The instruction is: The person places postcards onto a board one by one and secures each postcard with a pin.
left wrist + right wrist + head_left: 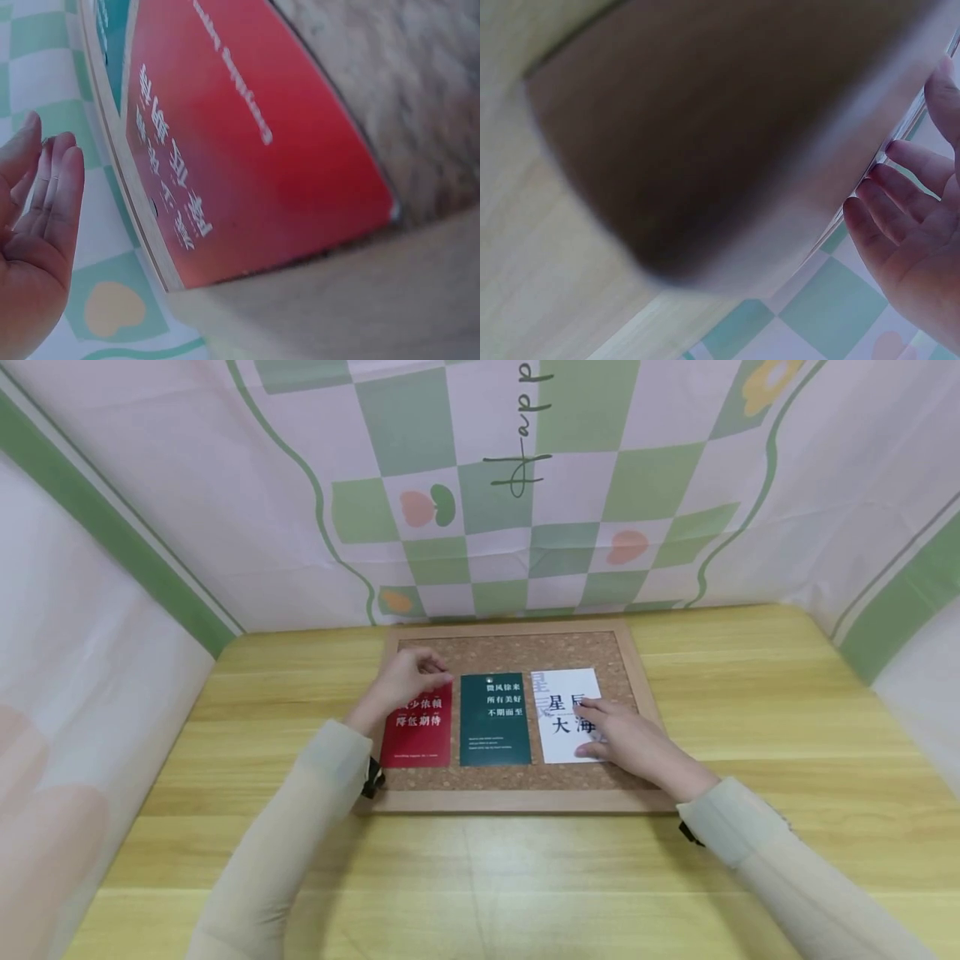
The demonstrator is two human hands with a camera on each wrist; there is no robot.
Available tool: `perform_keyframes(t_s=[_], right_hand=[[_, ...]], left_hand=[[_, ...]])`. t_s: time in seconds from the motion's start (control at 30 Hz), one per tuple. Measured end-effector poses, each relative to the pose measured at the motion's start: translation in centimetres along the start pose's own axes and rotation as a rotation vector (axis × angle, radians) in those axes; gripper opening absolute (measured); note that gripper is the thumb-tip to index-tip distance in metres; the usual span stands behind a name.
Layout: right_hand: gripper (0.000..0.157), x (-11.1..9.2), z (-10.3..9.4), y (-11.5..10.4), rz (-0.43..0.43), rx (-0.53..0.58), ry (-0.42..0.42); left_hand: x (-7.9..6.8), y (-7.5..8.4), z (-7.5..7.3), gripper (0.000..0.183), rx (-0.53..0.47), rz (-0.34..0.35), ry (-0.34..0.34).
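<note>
A cork board (517, 652) with a wooden frame lies on the table, bearing three cards side by side. My left hand (411, 681) is over the top of the red card (417, 742). In the left wrist view, that hand's thumb and fingertips come together on a tiny dark pin-like object (46, 141), too small to identify. The green card (495, 731), in the middle, has a small pale spot near its top edge. On the right, the fingers of my right hand (633, 742) rest on the white card (557, 742), covering part of its right side.
The wooden table (465, 877) extends around the board on both sides and in front. Behind it hangs a green-and-white checked cloth (498, 552); more cloth (97, 610) hangs at the left. Both wrists carry small black devices.
</note>
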State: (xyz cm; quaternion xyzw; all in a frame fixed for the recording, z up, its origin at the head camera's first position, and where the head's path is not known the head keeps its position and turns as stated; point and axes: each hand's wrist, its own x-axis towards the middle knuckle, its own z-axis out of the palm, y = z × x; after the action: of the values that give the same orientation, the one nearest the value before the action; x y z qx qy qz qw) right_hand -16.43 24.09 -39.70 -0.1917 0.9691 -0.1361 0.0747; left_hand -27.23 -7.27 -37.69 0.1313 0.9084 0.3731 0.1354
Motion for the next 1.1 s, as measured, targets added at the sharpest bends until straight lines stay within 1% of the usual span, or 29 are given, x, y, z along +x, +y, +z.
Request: perform_keyframes(t_s=[0.13,0.2,0.33,0.4,0.5,0.67,0.87,1.0,1.1], right_hand=[[0.066,0.0,0.0,0.0,0.001,0.001,-0.001],[0.066,0.0,0.0,0.0,0.005,0.004,-0.003],[0.067,0.0,-0.1,-0.1,0.018,0.013,-0.01],[0.067,0.0,-0.1,-0.1,0.02,0.016,-0.011],[0.067,0.0,-0.2,-0.2,0.02,0.014,-0.013],[0.066,0.0,-0.2,-0.1,0.026,0.013,-0.018],[0.065,-0.1,-0.2,-0.1,0.024,0.013,-0.016],[0.065,-0.1,-0.2,-0.1,0.026,0.016,-0.014],[0.065,-0.1,-0.1,-0.1,0.026,0.018,-0.012]], left_hand=[[0.1,0.4,0.3,0.024,-0.023,0.01,0.003],[0.2,0.7,0.5,0.023,-0.068,0.002,-0.006],[0.4,1.3,0.9,0.025,-0.189,-0.038,-0.036],[0.5,1.7,1.1,0.025,-0.225,-0.057,-0.05],[0.7,2.3,1.6,0.026,-0.234,-0.07,-0.067],[1.1,3.3,2.5,0.026,-0.229,-0.075,-0.076],[1.7,4.5,3.9,0.029,-0.303,-0.065,-0.1],[2.1,5.2,4.6,0.03,-0.331,-0.072,-0.118],[2.5,5.4,5.2,0.029,-0.345,-0.077,-0.114]])
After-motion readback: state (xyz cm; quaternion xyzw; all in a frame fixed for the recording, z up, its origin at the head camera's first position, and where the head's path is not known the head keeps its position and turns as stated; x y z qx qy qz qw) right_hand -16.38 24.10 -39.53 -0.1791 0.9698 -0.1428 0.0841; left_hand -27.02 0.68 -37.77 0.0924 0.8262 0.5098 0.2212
